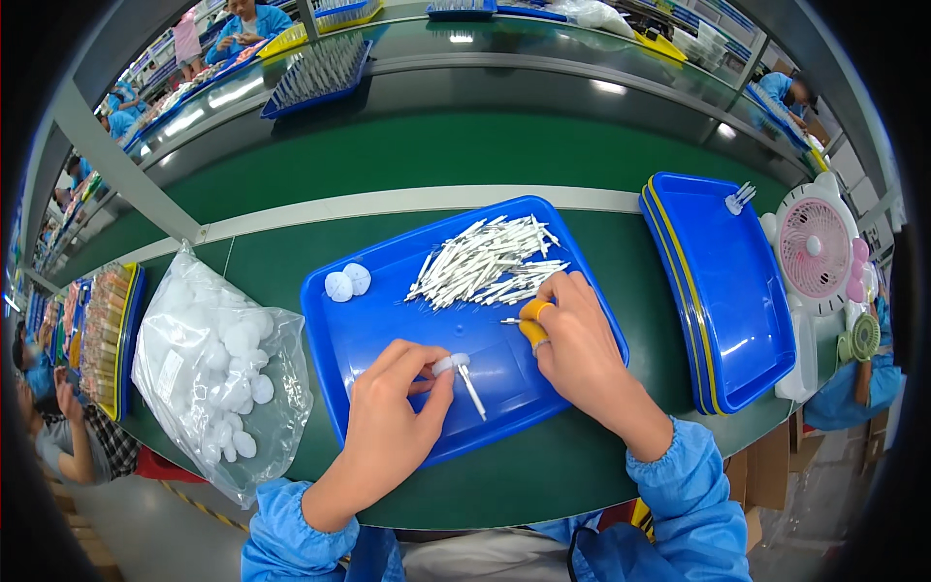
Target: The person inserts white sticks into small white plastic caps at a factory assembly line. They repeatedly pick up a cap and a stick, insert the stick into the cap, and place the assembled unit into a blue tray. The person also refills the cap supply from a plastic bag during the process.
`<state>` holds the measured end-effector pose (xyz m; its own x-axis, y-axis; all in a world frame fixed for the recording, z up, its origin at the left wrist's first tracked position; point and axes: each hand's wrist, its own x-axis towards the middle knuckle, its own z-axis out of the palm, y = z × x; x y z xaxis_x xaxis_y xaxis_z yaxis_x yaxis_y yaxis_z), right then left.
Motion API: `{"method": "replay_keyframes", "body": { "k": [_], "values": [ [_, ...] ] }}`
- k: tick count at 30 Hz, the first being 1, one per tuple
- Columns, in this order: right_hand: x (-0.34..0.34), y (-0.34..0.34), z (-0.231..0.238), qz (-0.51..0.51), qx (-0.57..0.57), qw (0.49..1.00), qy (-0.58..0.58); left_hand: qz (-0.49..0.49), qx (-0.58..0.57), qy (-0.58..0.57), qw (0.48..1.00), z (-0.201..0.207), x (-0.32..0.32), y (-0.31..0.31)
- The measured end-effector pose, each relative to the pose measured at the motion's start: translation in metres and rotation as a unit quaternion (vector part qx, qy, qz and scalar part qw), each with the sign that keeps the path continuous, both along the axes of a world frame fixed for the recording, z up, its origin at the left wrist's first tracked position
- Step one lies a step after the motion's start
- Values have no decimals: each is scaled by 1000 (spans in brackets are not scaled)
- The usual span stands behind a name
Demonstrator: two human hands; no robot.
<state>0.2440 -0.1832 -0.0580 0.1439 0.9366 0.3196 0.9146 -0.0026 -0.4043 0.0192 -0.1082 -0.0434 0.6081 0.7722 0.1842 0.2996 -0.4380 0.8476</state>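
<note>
My left hand [393, 412] pinches a small round whitish disc [451, 364]. A thin white stick [473, 393] points down from that disc over the blue tray [339, 373]. Yellow covers are on the fingertips of my right hand [577, 339], which is closed in a pinch beside the heap. From its fingers pokes the dark tip of a thin stick [510, 321]; the rest of it is hidden. Many slim white sticks with metal ends lie in a heap [480, 257] at the tray's far side. Two whitish round discs [347, 282] rest at its far left corner.
Left of the tray lies a clear plastic bag [218, 364] of white discs. Stacked blue and yellow trays [722, 301] stand at the right, beside a pink and white fan [815, 242]. A filled tray [320, 78] sits across the bench; co-workers are farther off.
</note>
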Motion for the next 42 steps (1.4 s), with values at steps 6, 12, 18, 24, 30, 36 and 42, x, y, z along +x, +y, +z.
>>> {"method": "replay_keyframes", "body": {
  "k": [6, 12, 18, 24, 30, 36, 42],
  "values": [
    [-26, -24, 26, 122, -27, 975, 186, -9, -75, -13, 997, 1, -2, 1],
    [-33, -29, 24, 168, -38, 968, 184, -16, -20, -13, 1000, 0, 0, 1],
    [-29, -25, 21, 143, -45, 976, 161, -1, -10, -1, 1000, 0, 1, -2],
    [-40, -23, 16, 136, -20, 980, 143, -1, -6, -4, 1000, -5, 2, -4],
    [-53, -25, 11, 109, 39, 976, 187, 1, 46, -4, 999, -5, 0, -7],
    [-65, -25, -1, 72, 47, 974, 210, -7, 59, 18, 998, -12, -1, -15],
    [-31, -4, 8, 50, 20, 984, 170, 44, 51, 2, 998, -10, 0, -2]
  ]
}}
